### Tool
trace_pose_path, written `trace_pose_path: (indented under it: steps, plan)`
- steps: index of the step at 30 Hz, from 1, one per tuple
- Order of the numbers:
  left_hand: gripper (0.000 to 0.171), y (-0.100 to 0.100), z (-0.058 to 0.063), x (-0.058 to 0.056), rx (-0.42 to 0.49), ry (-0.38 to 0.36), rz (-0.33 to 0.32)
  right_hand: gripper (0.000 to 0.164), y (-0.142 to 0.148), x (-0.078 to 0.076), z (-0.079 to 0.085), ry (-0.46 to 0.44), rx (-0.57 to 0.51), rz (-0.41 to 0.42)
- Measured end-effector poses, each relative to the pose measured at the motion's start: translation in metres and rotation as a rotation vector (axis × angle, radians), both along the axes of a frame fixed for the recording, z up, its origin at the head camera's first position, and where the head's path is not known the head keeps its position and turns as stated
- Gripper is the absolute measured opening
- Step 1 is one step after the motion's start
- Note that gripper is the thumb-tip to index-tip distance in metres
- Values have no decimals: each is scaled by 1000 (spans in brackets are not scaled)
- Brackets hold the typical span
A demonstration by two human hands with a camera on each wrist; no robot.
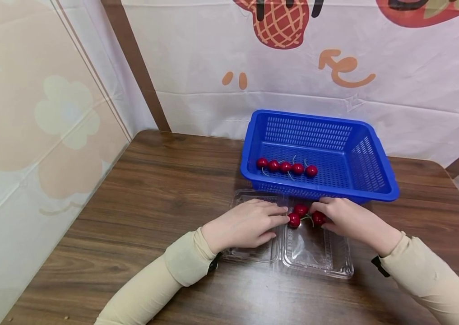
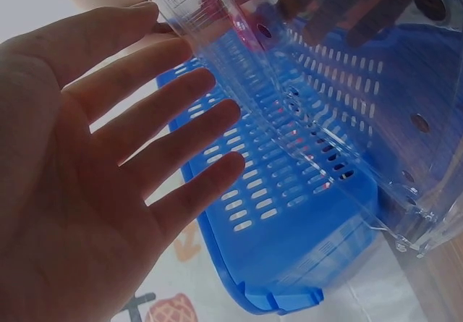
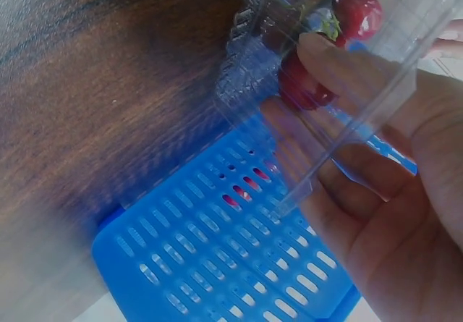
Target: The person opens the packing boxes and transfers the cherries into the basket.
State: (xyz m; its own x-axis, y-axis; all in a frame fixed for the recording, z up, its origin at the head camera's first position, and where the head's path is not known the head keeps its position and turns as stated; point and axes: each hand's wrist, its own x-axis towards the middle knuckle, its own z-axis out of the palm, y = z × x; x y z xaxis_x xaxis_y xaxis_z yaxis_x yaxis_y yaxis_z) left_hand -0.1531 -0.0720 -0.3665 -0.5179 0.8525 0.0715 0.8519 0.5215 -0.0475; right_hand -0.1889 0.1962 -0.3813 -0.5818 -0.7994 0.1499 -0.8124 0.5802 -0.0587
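A clear plastic clamshell box [image 1: 310, 250] lies opened flat on the table, with three red cherries at the back of its right half. My right hand [image 1: 349, 220] reaches in over the far right rim and pinches one cherry [image 3: 304, 83] between thumb and fingers. Beside it, another cherry [image 3: 357, 12] shows in the right wrist view. My left hand [image 1: 249, 223] spreads over the box's left half with fingers extended, holding nothing. Its fingertips come right up to the left cherry [image 1: 294, 220], with a further cherry [image 1: 300, 209] just behind.
A blue perforated basket [image 1: 375, 158] stands directly behind the box. Several cherries [image 1: 285, 167] with green stems lie in a row along its near left side. Wood-grain tabletop [image 1: 132, 216] extends on both sides, and a printed cloth [image 1: 197, 54] hangs behind it.
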Motion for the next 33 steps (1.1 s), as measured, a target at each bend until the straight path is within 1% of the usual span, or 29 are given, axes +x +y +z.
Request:
trace_pose_path:
  steps: [6, 11, 22, 26, 33]
  plan:
    - [46, 1, 0, 0, -9, 0, -2, 32, 1, 1, 4, 6, -9, -5]
    - [46, 1, 0, -1, -8, 0, -3, 33, 0, 2, 7, 18, -23, 8]
    - [46, 2, -3, -1, -12, 19, -13, 32, 3, 6, 12, 78, -15, -5]
    - [47, 2, -3, -2, -11, 17, -15, 31, 3, 7, 14, 96, -31, 0]
    - [47, 2, -2, -2, -10, 10, -16, 30, 4, 10, 16, 65, -46, -3]
